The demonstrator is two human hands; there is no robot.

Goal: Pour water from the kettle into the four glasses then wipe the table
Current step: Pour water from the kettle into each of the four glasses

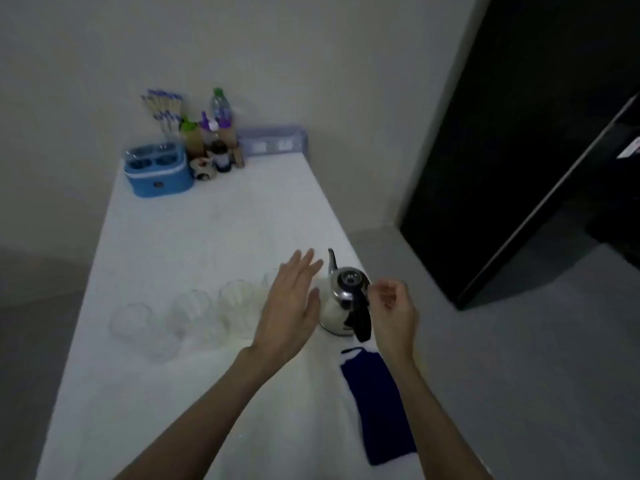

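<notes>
A steel kettle (341, 303) with a black handle and a thin spout stands near the right edge of the white table (214, 237). My right hand (393, 310) hovers just right of the handle, fingers curled and apart, holding nothing. My left hand (291, 306) is flat and open just left of the kettle, partly covering the rightmost of several clear glasses. Other glasses (235, 299) (190, 313) (133, 322) stand in a row to the left. A dark blue cloth (375, 403) lies flat on the table below the kettle.
At the table's far end stand a blue holder (159, 173), several bottles (211, 140), a small cup and a pale box (273, 140) against the wall. A dark doorway (536, 133) is to the right, beyond the table's right edge.
</notes>
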